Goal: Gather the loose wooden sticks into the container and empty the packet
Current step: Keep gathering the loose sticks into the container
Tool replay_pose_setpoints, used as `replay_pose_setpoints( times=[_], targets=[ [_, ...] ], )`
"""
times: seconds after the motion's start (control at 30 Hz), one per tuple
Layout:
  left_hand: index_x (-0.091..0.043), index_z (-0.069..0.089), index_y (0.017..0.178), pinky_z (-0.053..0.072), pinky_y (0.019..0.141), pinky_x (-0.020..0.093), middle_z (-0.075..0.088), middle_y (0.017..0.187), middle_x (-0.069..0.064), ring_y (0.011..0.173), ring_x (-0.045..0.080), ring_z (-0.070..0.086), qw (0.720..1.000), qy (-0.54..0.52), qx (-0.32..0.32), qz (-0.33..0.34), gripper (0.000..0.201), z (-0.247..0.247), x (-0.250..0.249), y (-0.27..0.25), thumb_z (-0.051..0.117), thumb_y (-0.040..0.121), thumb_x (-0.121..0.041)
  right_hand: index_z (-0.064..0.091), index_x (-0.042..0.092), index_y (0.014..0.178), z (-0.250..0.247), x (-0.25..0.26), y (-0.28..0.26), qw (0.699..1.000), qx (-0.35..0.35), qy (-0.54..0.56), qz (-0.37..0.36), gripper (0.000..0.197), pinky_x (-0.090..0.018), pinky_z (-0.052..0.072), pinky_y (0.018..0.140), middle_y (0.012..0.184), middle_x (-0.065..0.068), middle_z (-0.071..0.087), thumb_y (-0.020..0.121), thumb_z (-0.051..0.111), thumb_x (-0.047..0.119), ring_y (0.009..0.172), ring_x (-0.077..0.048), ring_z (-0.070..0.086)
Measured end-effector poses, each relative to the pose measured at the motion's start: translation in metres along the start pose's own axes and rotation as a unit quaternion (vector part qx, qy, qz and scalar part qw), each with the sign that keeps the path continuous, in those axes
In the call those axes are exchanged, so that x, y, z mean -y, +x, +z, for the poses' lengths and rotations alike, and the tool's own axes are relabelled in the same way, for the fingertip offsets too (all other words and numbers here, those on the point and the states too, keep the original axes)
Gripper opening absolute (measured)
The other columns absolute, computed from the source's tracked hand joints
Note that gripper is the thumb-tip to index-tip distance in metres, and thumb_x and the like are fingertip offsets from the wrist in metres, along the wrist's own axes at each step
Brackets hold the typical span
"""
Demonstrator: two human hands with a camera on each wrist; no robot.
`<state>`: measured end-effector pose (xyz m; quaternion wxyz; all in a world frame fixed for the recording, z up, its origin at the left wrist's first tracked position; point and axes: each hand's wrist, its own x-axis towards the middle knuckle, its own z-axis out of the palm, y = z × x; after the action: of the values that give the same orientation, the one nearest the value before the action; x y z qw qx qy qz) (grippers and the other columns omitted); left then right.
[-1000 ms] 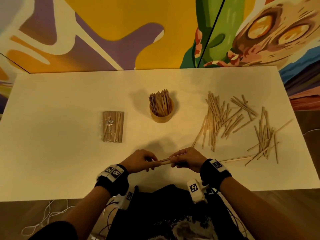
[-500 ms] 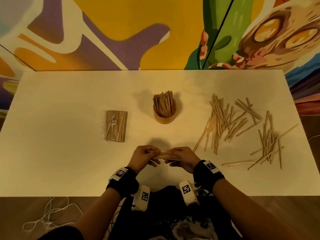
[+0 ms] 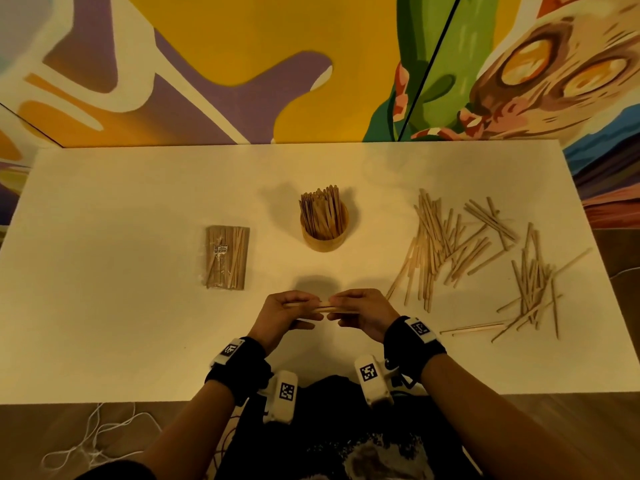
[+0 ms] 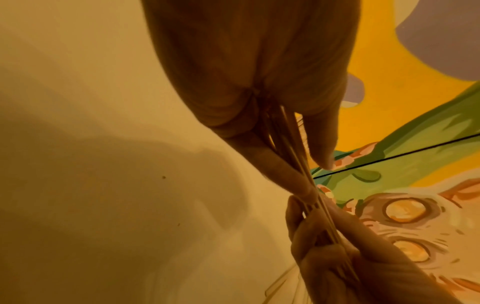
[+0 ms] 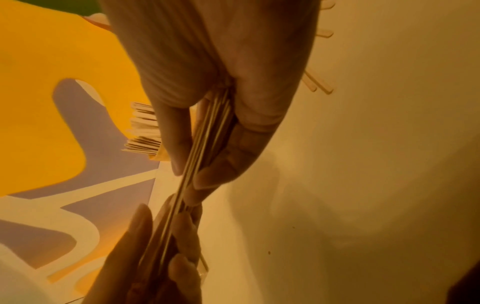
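Both hands hold one small bundle of wooden sticks [image 3: 323, 307] level above the table's near middle. My left hand [image 3: 289, 315] pinches its left end, and my right hand [image 3: 363, 311] pinches its right end. The wrist views show the same sticks [image 4: 298, 156] [image 5: 205, 142] running between curled fingers and thumb. A round wooden container [image 3: 324, 233] full of upright sticks stands at the table's centre. A clear packet of sticks [image 3: 227, 257] lies flat to its left. Loose sticks [image 3: 453, 244] lie scattered on the right, with a second heap [image 3: 533, 285] further right.
The white table [image 3: 104, 306] backs onto a painted wall. White cable [image 3: 93, 441] lies on the floor at the near left. A couple of single sticks [image 3: 474, 329] lie near the right wrist.
Both hands have closed in on the bundle and lifted it slightly away from me; the sticks now lie squared up between them. The head view has shifted a little.
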<state>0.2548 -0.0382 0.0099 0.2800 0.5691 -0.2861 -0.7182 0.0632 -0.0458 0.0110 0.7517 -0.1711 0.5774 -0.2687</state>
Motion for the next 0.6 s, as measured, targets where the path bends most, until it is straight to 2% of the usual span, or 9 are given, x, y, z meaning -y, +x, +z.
replay_pose_setpoints(
  times=[0.13,0.23,0.37,0.6],
  targets=[
    [-0.002,0.07,0.101,0.058,0.071,0.03,0.073,0.089,0.016,0.081,0.026,0.071,0.999,0.029,0.031,0.026,0.024,0.0014,0.0007,0.0002,0.073,0.077,0.004,0.068,-0.006,0.096,0.0001,0.0031,0.0015,1.0,-0.004,0.008,0.007,0.014,-0.028,0.054,0.057,0.081,-0.019,0.069,0.084,0.069,0.003,0.067,-0.027,0.07],
    [-0.004,0.073,0.096,0.059,0.072,0.031,0.073,0.086,0.017,0.079,0.025,0.071,0.998,0.037,0.026,0.033,0.022,0.0003,0.0005,0.0022,0.072,0.077,0.008,0.068,-0.006,0.101,-0.0005,0.0058,0.0006,1.0,0.007,-0.004,0.013,0.021,-0.028,0.053,0.058,0.083,-0.019,0.07,0.084,0.071,0.005,0.072,-0.028,0.071],
    [-0.004,0.073,0.093,0.059,0.07,0.03,0.073,0.084,0.017,0.079,0.026,0.072,0.998,0.038,0.019,0.035,0.016,0.0004,-0.0015,0.0031,0.07,0.08,0.006,0.071,0.0,0.101,-0.0013,0.0079,-0.0026,0.999,0.032,-0.019,0.013,0.02,-0.027,0.052,0.059,0.084,-0.015,0.073,0.083,0.073,0.008,0.077,-0.027,0.072],
    [0.0,0.072,0.098,0.057,0.068,0.029,0.073,0.086,0.018,0.082,0.027,0.072,0.999,0.037,0.017,0.027,0.016,0.0011,-0.0059,0.0042,0.071,0.081,0.0,0.072,-0.004,0.094,-0.0032,0.0088,0.0026,0.999,0.03,-0.012,-0.007,0.014,-0.025,0.054,0.057,0.079,-0.019,0.07,0.08,0.072,-0.002,0.068,-0.026,0.071]
  ],
)
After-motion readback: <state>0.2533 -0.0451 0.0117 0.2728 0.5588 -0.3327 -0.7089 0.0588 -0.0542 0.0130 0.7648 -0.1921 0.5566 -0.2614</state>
